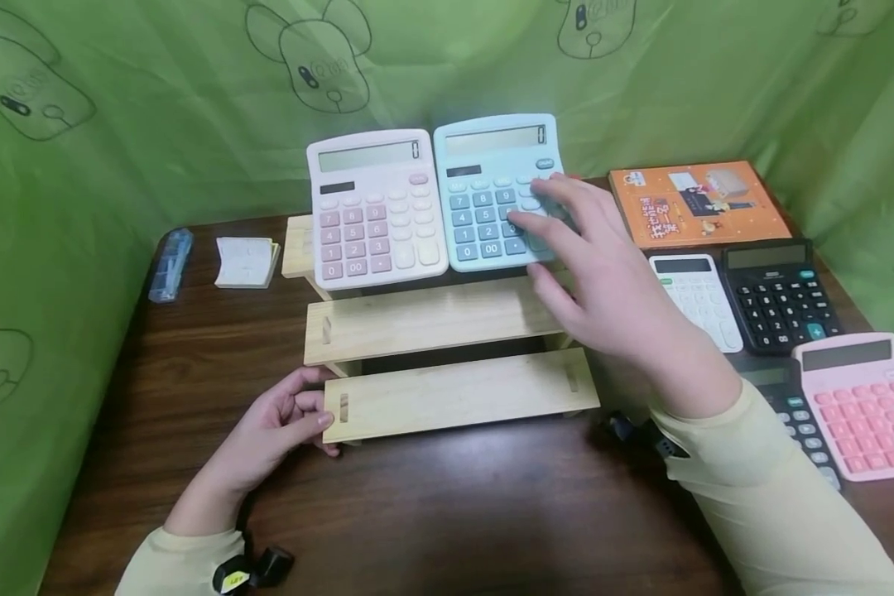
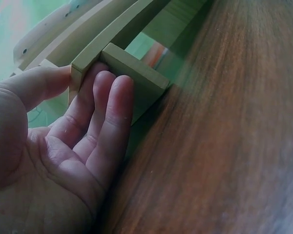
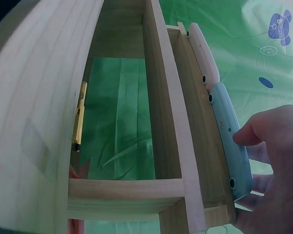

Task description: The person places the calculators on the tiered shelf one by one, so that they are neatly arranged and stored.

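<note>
A tiered wooden rack (image 1: 447, 397) stands on the dark wooden table. A light pink calculator (image 1: 376, 207) and a light blue calculator (image 1: 484, 223) lean side by side on its top tier, each display reading 0. My left hand (image 1: 283, 418) pinches the left end of the lowest step; in the left wrist view its thumb is on the board's end and the fingers curl beneath. My right hand (image 1: 603, 257) holds the blue calculator at its right side, fingers over the keys, thumb at the lower edge in the right wrist view.
On the right lie an orange book (image 1: 700, 203), a white calculator (image 1: 696, 302), a black calculator (image 1: 778, 298), a bright pink calculator (image 1: 864, 406) and a partly hidden dark calculator (image 1: 805, 422). At left sit a paper pad (image 1: 246, 262) and a translucent blue item (image 1: 171, 265). Green curtains (image 1: 194, 108) surround the table.
</note>
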The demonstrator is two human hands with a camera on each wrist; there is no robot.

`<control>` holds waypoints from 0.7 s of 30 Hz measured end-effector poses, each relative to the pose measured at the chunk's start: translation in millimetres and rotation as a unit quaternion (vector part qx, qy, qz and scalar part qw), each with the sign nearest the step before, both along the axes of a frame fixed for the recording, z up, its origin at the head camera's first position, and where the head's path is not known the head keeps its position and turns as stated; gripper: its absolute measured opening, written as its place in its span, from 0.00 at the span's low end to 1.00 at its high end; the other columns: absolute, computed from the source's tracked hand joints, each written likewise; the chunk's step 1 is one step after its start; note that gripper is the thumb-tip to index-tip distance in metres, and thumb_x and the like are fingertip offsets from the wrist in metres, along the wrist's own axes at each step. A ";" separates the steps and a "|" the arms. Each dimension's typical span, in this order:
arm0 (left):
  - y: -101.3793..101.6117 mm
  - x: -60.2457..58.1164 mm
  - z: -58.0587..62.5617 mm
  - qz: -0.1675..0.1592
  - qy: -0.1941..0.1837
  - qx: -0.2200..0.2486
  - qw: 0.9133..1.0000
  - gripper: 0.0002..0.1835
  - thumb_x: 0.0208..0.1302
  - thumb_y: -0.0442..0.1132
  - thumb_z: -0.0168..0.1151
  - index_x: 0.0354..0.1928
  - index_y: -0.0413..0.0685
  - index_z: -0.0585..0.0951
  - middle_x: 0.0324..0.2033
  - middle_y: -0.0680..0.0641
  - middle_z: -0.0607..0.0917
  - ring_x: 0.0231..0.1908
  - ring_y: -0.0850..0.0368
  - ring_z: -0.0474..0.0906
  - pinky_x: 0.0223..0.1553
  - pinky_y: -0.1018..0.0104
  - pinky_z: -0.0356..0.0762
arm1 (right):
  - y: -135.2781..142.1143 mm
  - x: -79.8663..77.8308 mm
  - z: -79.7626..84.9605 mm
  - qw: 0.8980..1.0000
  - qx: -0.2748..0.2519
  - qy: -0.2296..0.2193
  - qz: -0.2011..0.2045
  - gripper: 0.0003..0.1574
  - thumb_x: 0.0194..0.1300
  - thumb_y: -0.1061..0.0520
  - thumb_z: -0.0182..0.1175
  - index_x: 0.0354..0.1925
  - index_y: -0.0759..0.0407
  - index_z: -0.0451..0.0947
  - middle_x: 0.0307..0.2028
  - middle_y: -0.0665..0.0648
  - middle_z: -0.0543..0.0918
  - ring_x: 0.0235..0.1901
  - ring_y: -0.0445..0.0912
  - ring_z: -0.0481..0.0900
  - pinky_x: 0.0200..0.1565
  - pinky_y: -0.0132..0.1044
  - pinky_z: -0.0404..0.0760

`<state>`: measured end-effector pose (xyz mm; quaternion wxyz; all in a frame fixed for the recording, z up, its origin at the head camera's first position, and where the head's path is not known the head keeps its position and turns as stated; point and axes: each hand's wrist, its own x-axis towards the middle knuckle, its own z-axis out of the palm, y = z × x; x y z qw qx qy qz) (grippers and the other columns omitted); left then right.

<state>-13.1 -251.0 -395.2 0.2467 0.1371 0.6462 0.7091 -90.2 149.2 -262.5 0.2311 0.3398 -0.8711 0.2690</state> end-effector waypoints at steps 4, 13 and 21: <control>-0.6 2.2 -2.4 0.001 -0.001 -0.003 1.000 0.24 0.68 0.24 0.54 0.62 0.34 0.60 0.41 0.30 0.82 0.32 0.45 0.84 0.30 0.45 0.84 | 0.1 1.4 0.7 1.000 0.004 -0.002 0.003 0.27 0.60 0.62 0.59 0.59 0.60 0.75 0.65 0.66 0.66 0.67 0.60 0.57 0.69 0.52 0.57; 0.8 2.4 -2.0 -0.002 0.000 0.000 1.000 0.23 0.68 0.25 0.54 0.62 0.34 0.60 0.41 0.31 0.82 0.33 0.44 0.84 0.30 0.44 0.84 | 9.1 1.4 -0.7 0.999 0.009 -0.029 -0.008 0.34 0.57 0.61 0.63 0.63 0.60 0.69 0.67 0.64 0.62 0.67 0.58 0.56 0.62 0.56 0.65; -0.2 0.4 -0.5 -0.001 0.000 -0.005 1.000 0.23 0.68 0.25 0.54 0.61 0.34 0.60 0.41 0.30 0.82 0.34 0.42 0.83 0.30 0.45 0.84 | 25.6 7.4 -8.2 0.997 0.040 -0.065 -0.033 0.52 0.55 0.60 0.64 0.73 0.60 0.51 0.71 0.63 0.55 0.69 0.55 0.55 0.65 0.52 0.64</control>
